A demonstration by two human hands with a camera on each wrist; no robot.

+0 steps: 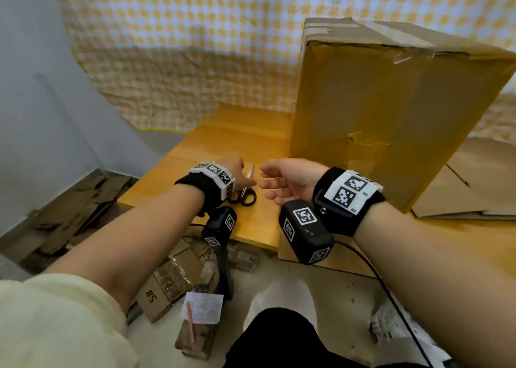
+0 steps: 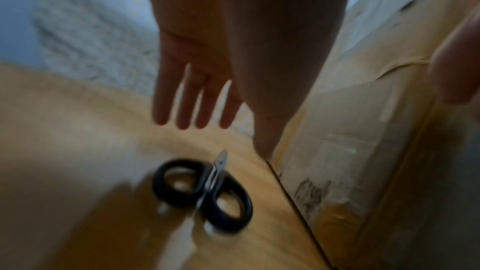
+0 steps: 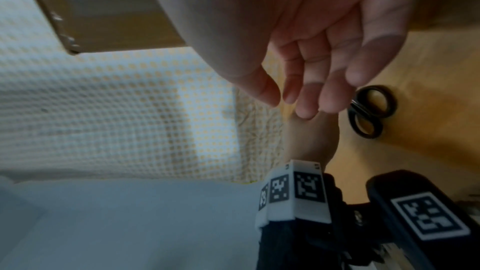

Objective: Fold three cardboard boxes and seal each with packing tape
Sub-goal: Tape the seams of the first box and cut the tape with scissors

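Your left hand [image 1: 233, 169] hovers fingers [image 2: 182, 106] straight over the scissors [image 1: 244, 194] on the worktop [image 1: 223, 133], right hand [image 1: 290, 180] loose and empty beside it, taped cardboard box [image 1: 391, 102] upright just behind.

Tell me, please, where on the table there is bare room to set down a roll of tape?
Bare wood lies left of the box, between the scissors and the checked cloth, out to the table edge. It is crowded near the front, where the left hand and right hand hover by the scissors. Flat cardboard covers the right side.
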